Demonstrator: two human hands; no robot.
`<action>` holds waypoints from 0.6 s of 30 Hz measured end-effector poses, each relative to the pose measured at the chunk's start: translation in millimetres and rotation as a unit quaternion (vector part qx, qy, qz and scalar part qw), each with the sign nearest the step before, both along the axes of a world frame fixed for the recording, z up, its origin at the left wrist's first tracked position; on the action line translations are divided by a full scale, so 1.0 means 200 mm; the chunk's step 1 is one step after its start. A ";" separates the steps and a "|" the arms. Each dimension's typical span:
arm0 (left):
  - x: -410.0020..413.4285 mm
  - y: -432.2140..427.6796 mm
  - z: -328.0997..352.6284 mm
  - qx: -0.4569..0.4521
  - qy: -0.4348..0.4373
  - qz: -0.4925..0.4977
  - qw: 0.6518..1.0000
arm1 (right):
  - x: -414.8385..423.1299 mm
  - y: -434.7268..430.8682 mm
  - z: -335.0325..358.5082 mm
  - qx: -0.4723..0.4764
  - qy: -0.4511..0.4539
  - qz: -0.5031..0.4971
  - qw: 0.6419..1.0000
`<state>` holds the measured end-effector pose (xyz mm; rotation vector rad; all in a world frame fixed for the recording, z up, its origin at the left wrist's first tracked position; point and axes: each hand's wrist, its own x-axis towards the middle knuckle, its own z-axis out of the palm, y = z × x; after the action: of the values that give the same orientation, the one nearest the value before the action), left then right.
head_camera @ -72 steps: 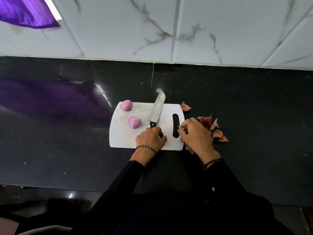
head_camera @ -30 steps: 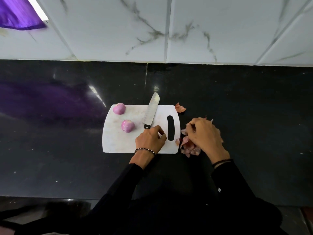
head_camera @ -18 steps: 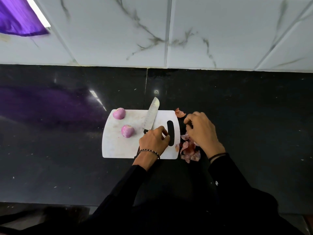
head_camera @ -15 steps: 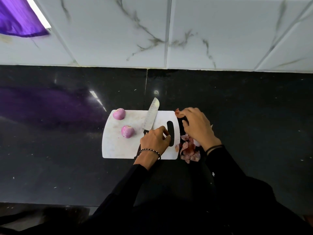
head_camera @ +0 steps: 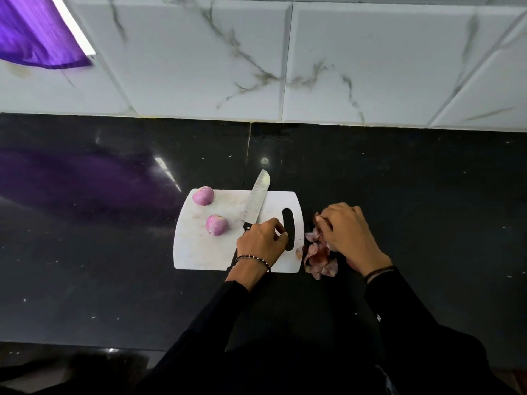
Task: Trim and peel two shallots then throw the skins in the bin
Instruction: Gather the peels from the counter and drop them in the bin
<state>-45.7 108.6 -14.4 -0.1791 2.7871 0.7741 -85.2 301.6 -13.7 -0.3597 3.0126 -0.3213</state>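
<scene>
Two peeled pink shallots point(head_camera: 203, 196) point(head_camera: 216, 225) lie on the left part of a white cutting board point(head_camera: 199, 252). A knife point(head_camera: 256, 195) lies across the board, blade pointing away from me. My left hand point(head_camera: 261, 242) rests with curled fingers on top of the knife handle and the board, beside the board's slot. My right hand point(head_camera: 348, 232) is just right of the board, fingers pinched on a reddish skin piece. It hovers over a small heap of shallot skins point(head_camera: 319, 258) on the counter. No bin is in view.
The black glossy counter point(head_camera: 114, 252) runs to a white marble-tiled wall point(head_camera: 342, 67) behind. A purple cloth point(head_camera: 34, 32) hangs at the top left. My black sleeves fill the bottom of the view.
My right hand pulled the scattered skins into a heap next to the board, reached up for the lone skin piece by the board's far corner, and brought it back toward the heap. My left hand stayed put.
</scene>
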 end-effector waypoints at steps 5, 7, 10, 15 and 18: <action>0.00 0.03 0.01 0.005 0.016 -0.011 1.000 | 0.05 0.11 0.03 -0.103 0.036 -0.049 0.993; 0.00 0.03 0.01 0.001 0.020 -0.017 1.000 | 0.05 0.14 0.05 -0.130 0.039 -0.071 0.988; 0.00 0.04 0.01 -0.003 0.037 -0.023 0.999 | 0.05 0.19 0.04 -0.162 0.048 -0.098 0.981; 0.01 0.06 -0.01 0.021 0.063 -0.031 0.997 | 0.04 0.25 -0.02 -0.191 0.005 -0.145 0.971; 0.02 0.08 -0.03 0.033 0.075 -0.044 0.996 | 0.05 0.26 -0.06 -0.220 -0.041 -0.151 0.963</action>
<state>-41.5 125.1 -20.5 0.0156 2.8816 0.8896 -74.7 354.6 -25.2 0.0907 2.8832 -1.0109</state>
